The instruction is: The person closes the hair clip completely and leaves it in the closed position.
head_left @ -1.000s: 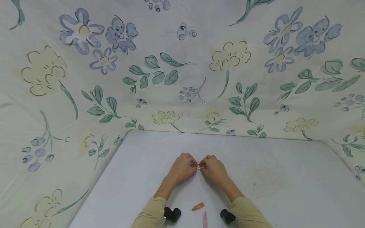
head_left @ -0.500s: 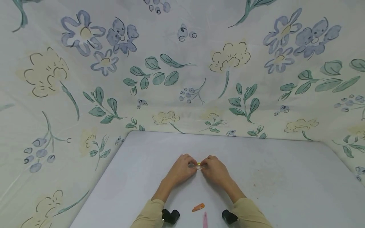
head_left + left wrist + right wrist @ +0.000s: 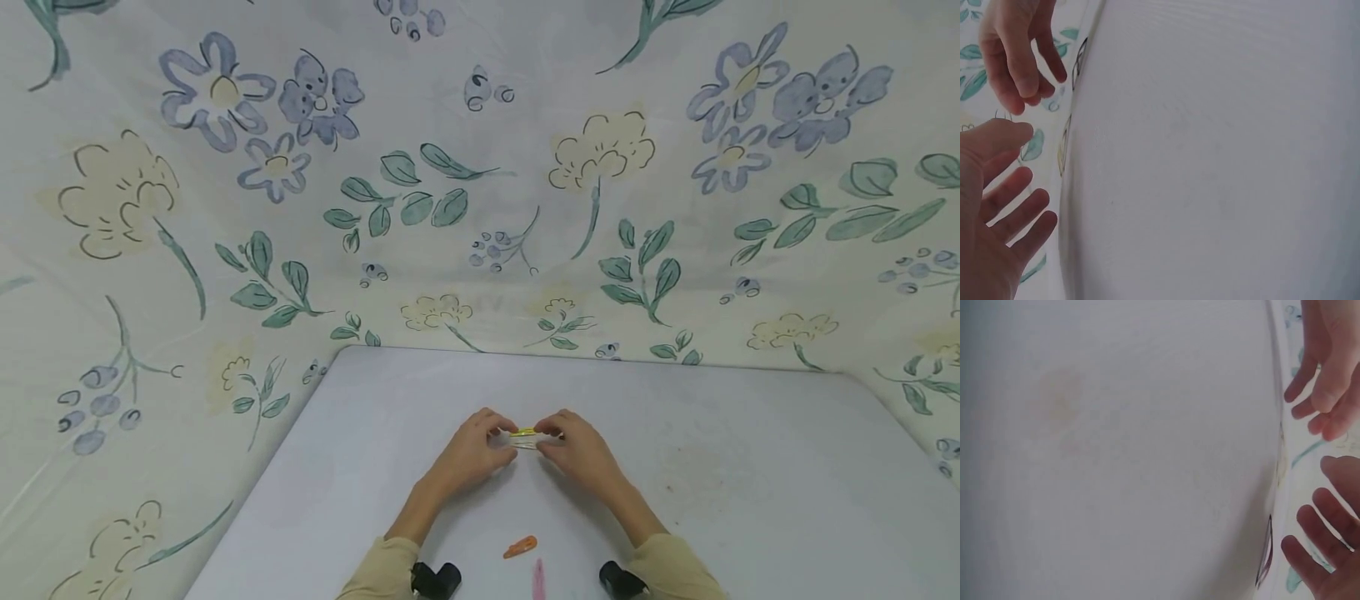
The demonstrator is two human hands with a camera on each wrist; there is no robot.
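And there's the change: the left hand (image 3: 474, 448) and right hand (image 3: 576, 443) have eased apart, the gap between them wider than half a second ago, when the fingertips bunched close around the middle. The grip has loosened on both sides, thumbs away from fingers, and both wrist views show fingers spread with nothing clasped.

With that gap widening, much more of the yellow strip (image 3: 523, 432) has come into sight; a moment earlier the fingers hid most of it. It sits right between the two sets of fingertips, on the far side of the grip, its ends just by the forefingers. The pale strip (image 3: 525, 445) runs alongside it, nearer the thumbs, also in the gap. Whether any fingertip touches either strip, I can't tell.

Moving out from the grip now, toward the person: the orange clip (image 3: 521, 547) lies slantwise on the worktop (image 3: 375, 433), below the gap and about where it was. Beyond it, farther from the grip, comes the pink strip (image 3: 538, 580), cut off by the picture's lower edge. Flanking those two, well apart, black wrist gear (image 3: 437, 581) shows at the sleeves (image 3: 382, 571), carried outward with the arms.
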